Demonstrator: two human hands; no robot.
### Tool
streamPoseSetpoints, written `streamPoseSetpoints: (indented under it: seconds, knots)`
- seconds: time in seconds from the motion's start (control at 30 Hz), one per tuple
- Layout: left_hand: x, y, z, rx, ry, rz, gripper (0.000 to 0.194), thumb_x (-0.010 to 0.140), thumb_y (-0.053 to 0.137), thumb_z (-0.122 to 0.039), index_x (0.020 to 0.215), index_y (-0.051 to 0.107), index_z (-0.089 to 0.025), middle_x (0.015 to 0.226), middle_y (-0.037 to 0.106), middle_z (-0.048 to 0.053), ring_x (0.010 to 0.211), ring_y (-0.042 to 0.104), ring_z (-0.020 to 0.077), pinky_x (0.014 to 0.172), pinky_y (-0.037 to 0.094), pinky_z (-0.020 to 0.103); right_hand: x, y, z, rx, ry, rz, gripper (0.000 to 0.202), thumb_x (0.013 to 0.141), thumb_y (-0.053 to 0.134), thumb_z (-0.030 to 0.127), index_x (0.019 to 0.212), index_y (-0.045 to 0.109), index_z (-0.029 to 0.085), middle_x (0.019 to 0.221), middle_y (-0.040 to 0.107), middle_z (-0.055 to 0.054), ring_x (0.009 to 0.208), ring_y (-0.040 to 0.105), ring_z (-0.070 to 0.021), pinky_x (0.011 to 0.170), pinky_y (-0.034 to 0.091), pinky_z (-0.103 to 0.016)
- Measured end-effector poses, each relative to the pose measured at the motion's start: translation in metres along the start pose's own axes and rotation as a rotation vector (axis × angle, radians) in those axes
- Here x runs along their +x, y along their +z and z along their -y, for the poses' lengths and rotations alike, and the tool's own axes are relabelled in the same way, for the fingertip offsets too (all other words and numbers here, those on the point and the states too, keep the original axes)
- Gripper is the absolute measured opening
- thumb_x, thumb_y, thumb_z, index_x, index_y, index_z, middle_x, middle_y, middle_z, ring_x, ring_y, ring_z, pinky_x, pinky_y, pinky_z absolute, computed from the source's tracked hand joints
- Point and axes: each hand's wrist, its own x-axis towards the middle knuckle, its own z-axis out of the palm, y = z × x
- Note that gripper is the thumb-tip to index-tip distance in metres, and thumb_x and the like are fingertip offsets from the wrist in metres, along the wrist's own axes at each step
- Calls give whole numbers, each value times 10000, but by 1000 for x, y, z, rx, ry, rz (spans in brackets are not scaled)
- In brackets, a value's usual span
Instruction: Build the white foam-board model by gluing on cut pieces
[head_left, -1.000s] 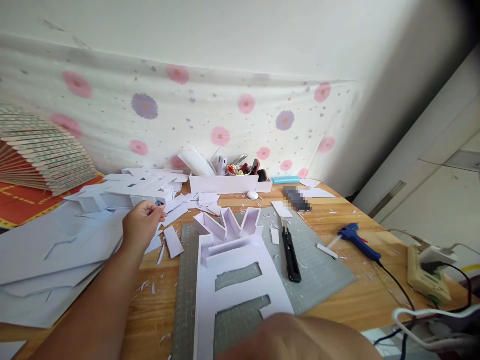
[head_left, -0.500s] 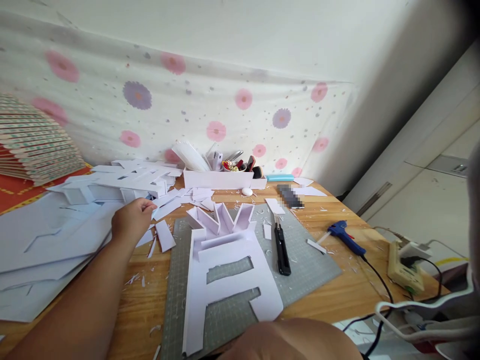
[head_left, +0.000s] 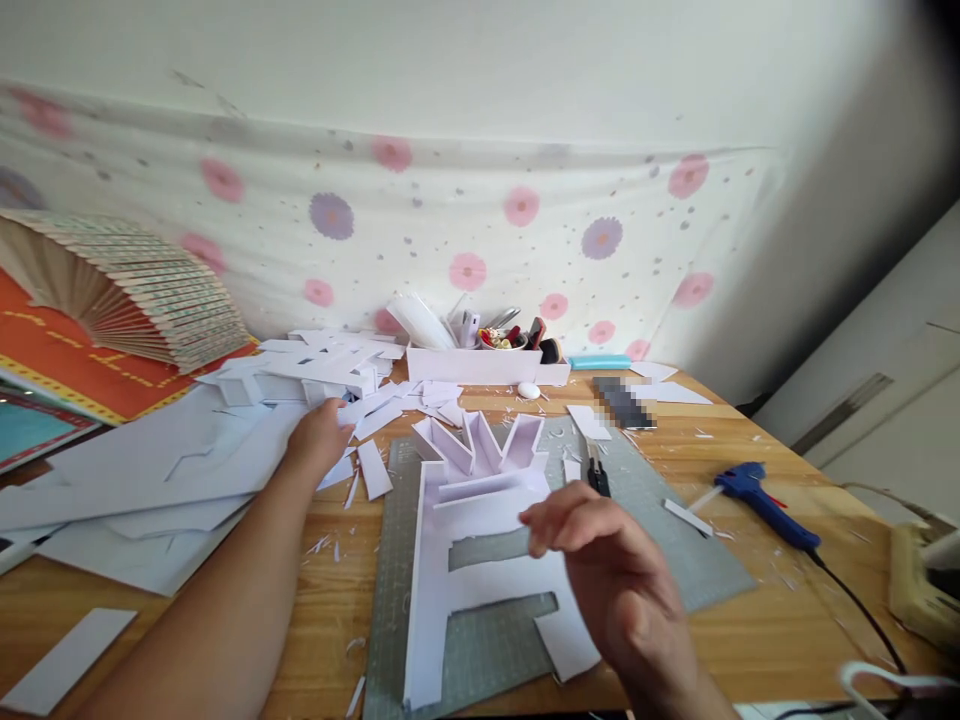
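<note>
My left hand (head_left: 321,437) reaches to the edge of a heap of white board pieces (head_left: 300,365); its fingertips are mostly hidden, so whether it grips a piece is unclear. My right hand (head_left: 615,560) hovers over the right part of a white board structure (head_left: 431,590), fingers apart and curved, holding nothing. That structure lies on a grey-green cutting mat (head_left: 491,645), with upright walls along its left side and slanted open compartments at the top. A black cutter (head_left: 598,473) lies on the mat, partly hidden behind my right hand.
A blue glue gun (head_left: 772,503) with a cord lies right of the mat. At the back stand a white box (head_left: 472,366) of small items and a white oval object (head_left: 528,390); a dark phone-like object (head_left: 625,402) is nearby. A folding fan (head_left: 127,290) is at far left.
My right hand has risen from the bottom edge to above the structure, its fingers now showing. My left hand stays by the heap, its fingers lower among the pieces. The view has shifted left.
</note>
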Motion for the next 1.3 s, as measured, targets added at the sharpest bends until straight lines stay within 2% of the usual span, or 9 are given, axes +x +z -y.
streamPoseSetpoints:
  seconds: [0.13,0.23,0.5,0.77,0.87,1.03,1.17,1.23,1.3]
  knots:
    - [-4,5,-2,107,53,53,465,800,600,-247,1262,586,-193,1203,676,154,1133,610,340,927,469,408,-26,-39,-14,-378,-55,-173,130,926,605,323,998,666,233,881,624,-59,937,576,-224,883,459,-393]
    - [-10,2,-5,138,62,72,434,805,594,-231,1237,621,-197,1185,672,157,1134,609,342,932,473,411,-33,-49,-28,-511,-78,-293,62,918,604,215,941,660,230,834,624,-36,877,586,-196,819,469,-349]
    - [-19,-15,-18,14,118,126,422,784,620,-267,1198,658,-193,1257,653,107,1151,616,276,959,469,328,-36,-52,-45,-583,-60,-364,37,888,627,197,885,656,219,816,643,-25,823,626,-184,717,489,-297]
    - [-38,-39,-36,-134,132,182,418,775,622,-321,1182,650,-232,1219,698,60,1069,661,250,864,506,303,-34,-52,-43,-619,-17,-378,71,884,624,215,815,640,214,764,624,-36,764,609,-198,659,477,-308]
    - [-48,-59,-37,-197,160,219,447,739,653,-400,1160,667,-249,1184,716,41,1037,677,240,821,523,283,-22,-46,-33,-718,-96,-230,73,878,616,157,848,632,222,782,634,-38,742,604,-189,650,479,-308]
    - [-79,-91,-46,-242,273,283,398,700,665,-375,1086,670,-278,1112,728,20,1004,674,251,825,513,320,13,-10,-13,-928,-281,191,219,868,612,130,1066,626,223,938,655,-71,873,618,-213,747,520,-356]
    - [-124,-101,-60,-248,468,304,237,727,611,-291,961,632,-262,1016,720,9,949,662,235,819,484,321,33,29,-13,-1229,-382,460,452,860,628,163,1301,562,237,1310,597,-128,1263,500,-323,1034,415,-552]
    - [-144,-103,-61,-253,504,288,169,732,605,-278,898,600,-247,945,706,20,895,654,233,776,477,328,39,43,-17,-1331,-390,562,498,880,606,167,1366,519,236,1354,587,-130,1301,482,-332,1084,344,-600]
    - [-160,-104,-56,-272,481,259,160,739,613,-284,892,586,-243,938,700,26,884,648,237,772,482,342,42,50,-19,-1379,-359,627,441,922,563,175,1358,525,227,1252,659,-114,1198,570,-295,1094,329,-596]
